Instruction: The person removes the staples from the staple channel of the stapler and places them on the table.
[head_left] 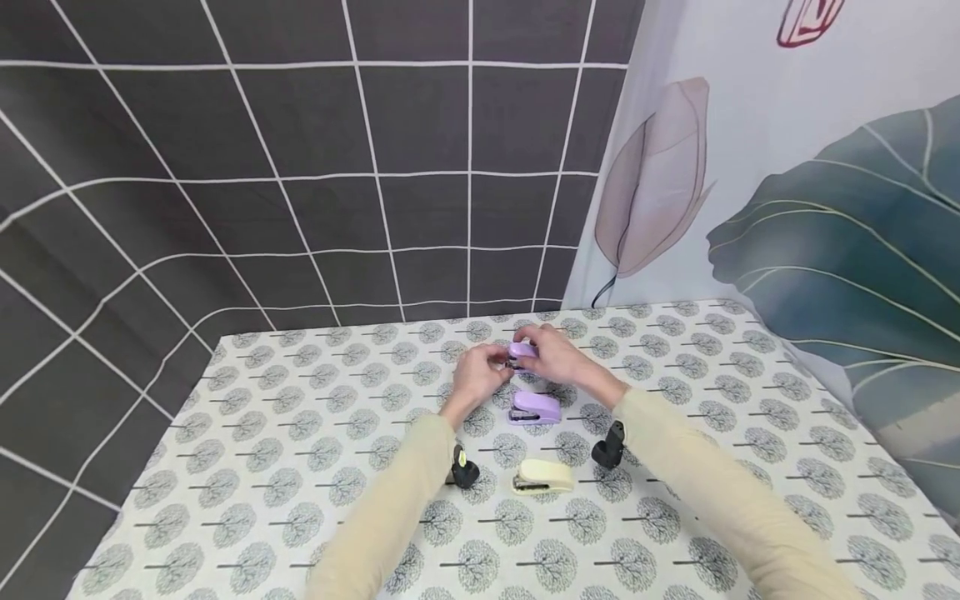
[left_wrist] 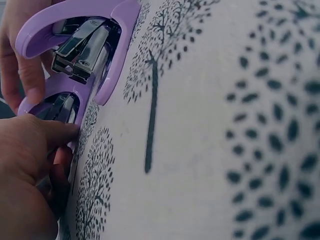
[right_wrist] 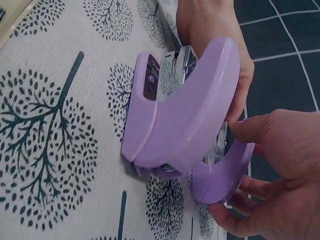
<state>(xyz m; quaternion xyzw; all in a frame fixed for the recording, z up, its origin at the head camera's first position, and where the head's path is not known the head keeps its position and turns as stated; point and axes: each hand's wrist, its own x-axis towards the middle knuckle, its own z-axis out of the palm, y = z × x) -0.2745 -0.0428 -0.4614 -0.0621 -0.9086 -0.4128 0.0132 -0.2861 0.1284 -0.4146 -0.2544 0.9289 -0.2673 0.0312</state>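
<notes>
At the far end of a line of staplers, both hands meet at a purple stapler [head_left: 521, 353]. The right hand [head_left: 553, 353] grips it, with thumb and fingers on either side in the right wrist view. My left hand [head_left: 477, 372] pinches at the front end of its base, thumb seen against the base [left_wrist: 70, 107] in the left wrist view; part of that contact is hidden. A second purple stapler [head_left: 536, 408] stands on the cloth just nearer to me, touched by neither hand. Nearest me lies a cream stapler [head_left: 543, 477], its front toward the left.
A white cloth with grey tree prints [head_left: 300, 467] covers the table. Behind it hangs a dark curtain with a white grid [head_left: 412, 125], and at the right a pale curtain [head_left: 750, 100] with leaf prints. Each wrist carries a small black device [head_left: 609, 446].
</notes>
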